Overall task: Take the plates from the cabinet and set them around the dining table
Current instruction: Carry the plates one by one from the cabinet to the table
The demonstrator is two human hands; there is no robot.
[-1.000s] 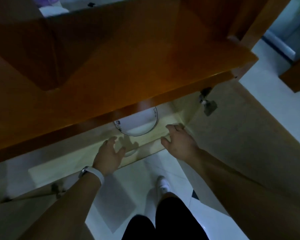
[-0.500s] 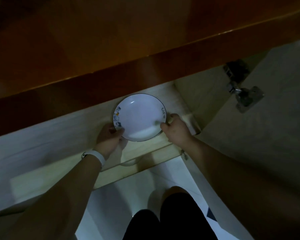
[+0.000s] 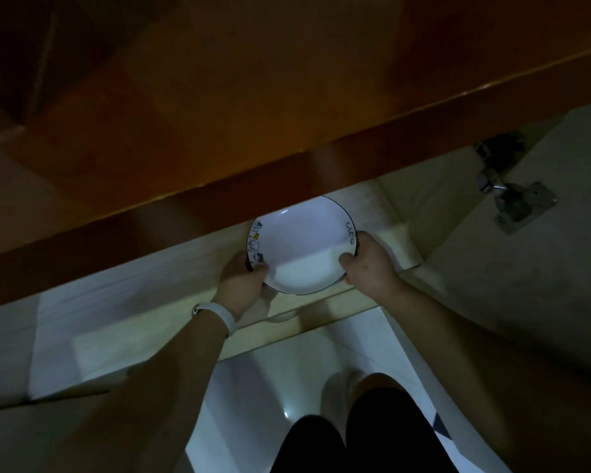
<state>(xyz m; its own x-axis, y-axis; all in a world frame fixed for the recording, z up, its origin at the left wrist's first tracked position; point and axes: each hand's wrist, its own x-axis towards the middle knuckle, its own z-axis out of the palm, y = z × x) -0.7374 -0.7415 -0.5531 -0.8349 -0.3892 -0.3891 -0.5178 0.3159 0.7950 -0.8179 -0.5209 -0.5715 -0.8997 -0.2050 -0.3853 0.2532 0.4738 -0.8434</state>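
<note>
The room is dim. A wide brown wooden top (image 3: 219, 97) fills the upper half of the view, its front edge running slantwise from lower left to upper right. Beneath it the cabinet (image 3: 400, 206) stands open, lined in pale wood grain, with a light shelf (image 3: 116, 322) lit in patches. Both hands hold one white plate (image 3: 302, 247) at the cabinet's mouth, over the front part of the shelf; whether it touches the shelf cannot be told. The plate's far edge lies just under the top's front edge. It has a thin dark rim line, a small blue and orange pattern on its left rim and a few dark marks on its right rim. The left hand (image 3: 241, 285) grips the left edge, thumb over the pattern, and wears a white wristband (image 3: 219, 317). The right hand (image 3: 369, 264) grips the right edge, thumb on the rim. To the right the open door (image 3: 526, 285) shows its pale inner face and a metal hinge (image 3: 516, 203). Below, the floor (image 3: 253, 387) is pale glossy tile with a small bright glint, and a light shoe (image 3: 338, 390) stands on it beneath dark shorts (image 3: 355, 438).
</note>
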